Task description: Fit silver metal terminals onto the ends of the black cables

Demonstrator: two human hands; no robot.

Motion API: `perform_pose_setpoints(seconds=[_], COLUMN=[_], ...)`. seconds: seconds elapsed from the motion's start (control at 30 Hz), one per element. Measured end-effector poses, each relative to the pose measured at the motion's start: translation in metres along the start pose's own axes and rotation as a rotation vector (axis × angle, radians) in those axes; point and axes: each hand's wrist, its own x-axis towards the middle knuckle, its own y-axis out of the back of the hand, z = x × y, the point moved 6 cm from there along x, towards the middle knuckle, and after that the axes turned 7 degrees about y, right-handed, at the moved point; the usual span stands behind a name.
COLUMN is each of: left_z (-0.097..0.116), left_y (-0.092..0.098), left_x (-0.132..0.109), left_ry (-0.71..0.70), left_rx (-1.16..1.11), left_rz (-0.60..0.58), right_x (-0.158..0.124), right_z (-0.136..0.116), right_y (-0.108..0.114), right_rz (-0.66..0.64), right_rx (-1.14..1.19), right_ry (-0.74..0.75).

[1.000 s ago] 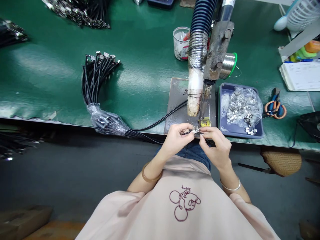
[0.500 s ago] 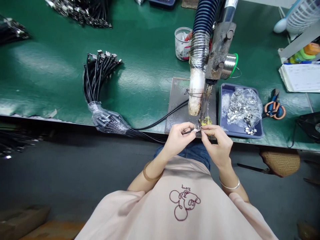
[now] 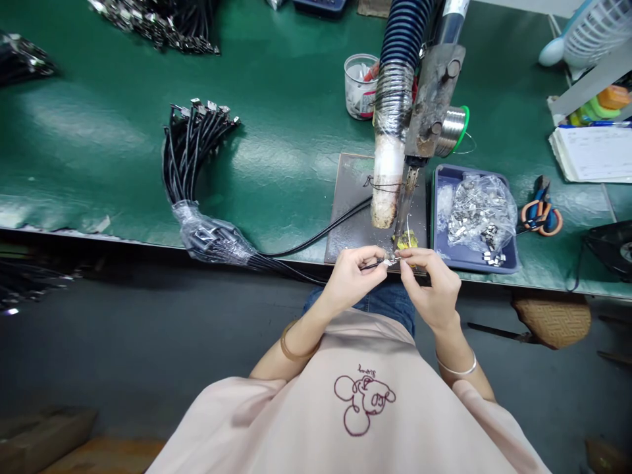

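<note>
Above the table's front edge, my left hand (image 3: 356, 275) pinches the end of a black cable (image 3: 371, 265) between thumb and fingers. Close beside it, my right hand (image 3: 435, 283) is closed in a pinch on a small metal connector (image 3: 395, 259) at the cable's end; its details are too small to make out. Just above my fingertips points the tip of a mounted soldering iron (image 3: 407, 197), with a yellow sponge-like piece (image 3: 405, 239) by it. The cable runs left into a plastic-wrapped bundle of black cables (image 3: 212, 237) with metal ends.
Right of my hands stands a blue tray (image 3: 511, 257) with bagged metal connectors (image 3: 481, 207). Orange-handled pliers (image 3: 542, 214) lie beyond it. A fume hose (image 3: 402, 52), a solder spool (image 3: 451, 130) and a clear tub (image 3: 359, 89) are behind. More cables (image 3: 162, 26) lie back left.
Both hands stay at nearly the same place below the soldering iron. My right hand has shifted very slightly right and down; its pinch holds.
</note>
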Motion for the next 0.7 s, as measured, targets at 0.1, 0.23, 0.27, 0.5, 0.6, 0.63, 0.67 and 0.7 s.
perform_pose_setpoints(seconds=[0.1, 0.23, 0.27, 0.5, 0.6, 0.63, 0.67, 0.7], left_z=[0.001, 0.007, 0.007, -0.003, -0.003, -0.003, -0.003, -0.004], left_y=[-0.003, -0.001, -0.002, -0.005, -0.005, -0.005, -0.006, -0.007], left_x=[-0.006, -0.013, -0.014, -0.013, -0.014, -0.014, -0.015, -0.016], left_ry=[-0.03, -0.095, -0.086, 0.126, 0.115, 0.107, 0.098, 0.091], left_rx=[0.055, 0.072, 0.036, -0.298, -0.292, -0.282, -0.268, -0.25], left_rz=[0.007, 0.064, 0.025, -0.278, -0.278, -0.277, -0.271, -0.264], right_x=[0.002, 0.001, 0.0, -0.005, -0.006, -0.006, -0.007, -0.007], right_z=[0.007, 0.013, 0.013, 0.003, -0.005, -0.007, -0.009, -0.01], right_y=[0.001, 0.004, 0.004, 0.016, 0.012, 0.008, 0.005, 0.002], right_rz=[-0.043, -0.012, -0.008, -0.022, -0.126, -0.173, -0.214, -0.247], right_rx=[0.006, 0.095, 0.135, -0.031, -0.125, -0.136, -0.144, -0.148], right_ry=[-0.083, -0.203, -0.217, -0.053, 0.099, 0.14, 0.161, 0.16])
